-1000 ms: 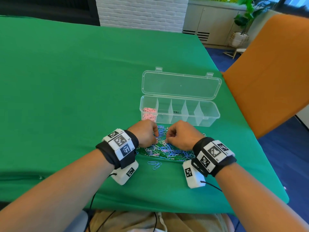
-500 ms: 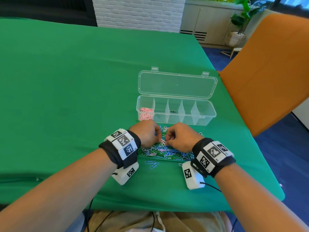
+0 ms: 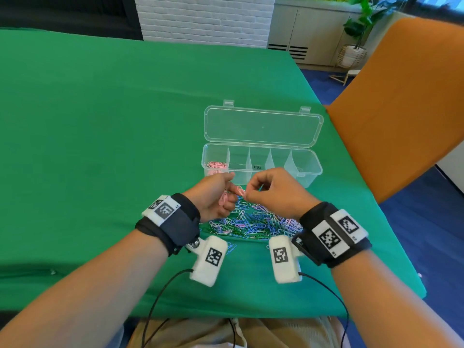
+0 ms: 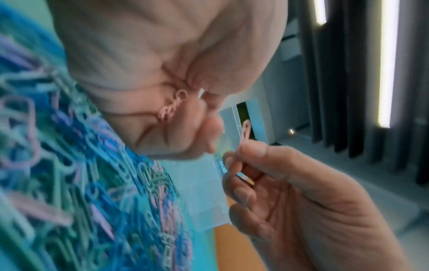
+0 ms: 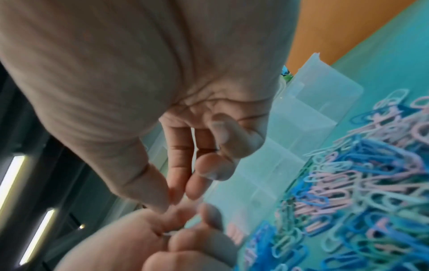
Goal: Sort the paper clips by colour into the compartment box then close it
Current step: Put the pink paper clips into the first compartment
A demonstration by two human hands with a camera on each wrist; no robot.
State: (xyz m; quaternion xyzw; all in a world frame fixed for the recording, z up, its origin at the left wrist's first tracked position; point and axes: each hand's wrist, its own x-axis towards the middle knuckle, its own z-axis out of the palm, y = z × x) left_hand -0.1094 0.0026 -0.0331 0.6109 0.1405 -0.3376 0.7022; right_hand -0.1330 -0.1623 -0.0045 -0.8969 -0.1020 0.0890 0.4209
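Observation:
A clear compartment box (image 3: 311, 169) stands open on the green table, its lid (image 3: 262, 126) laid back. Pink clips (image 3: 216, 165) fill its leftmost compartment; the other compartments look bare. A pile of mixed pink, blue, green and white paper clips (image 3: 253, 222) lies in front of the box. Both hands are raised just above the pile. My left hand (image 3: 218, 197) cups several pink clips (image 4: 171, 108) in its curled fingers. My right hand (image 3: 266, 192) pinches one pink clip (image 3: 240, 190) between thumb and forefinger, right at the left hand's fingertips.
An orange chair back (image 3: 401, 101) rises at the table's right edge. A few loose blue clips (image 3: 231, 248) lie near the table's front, beside the left wrist camera. Green cloth (image 3: 100, 121) stretches wide to the left and behind the box.
Both hands have lifted off the pile, where they were picking with knuckles up. The left hand has turned palm inward holding pink clips, and the right hand brings a pink clip to it.

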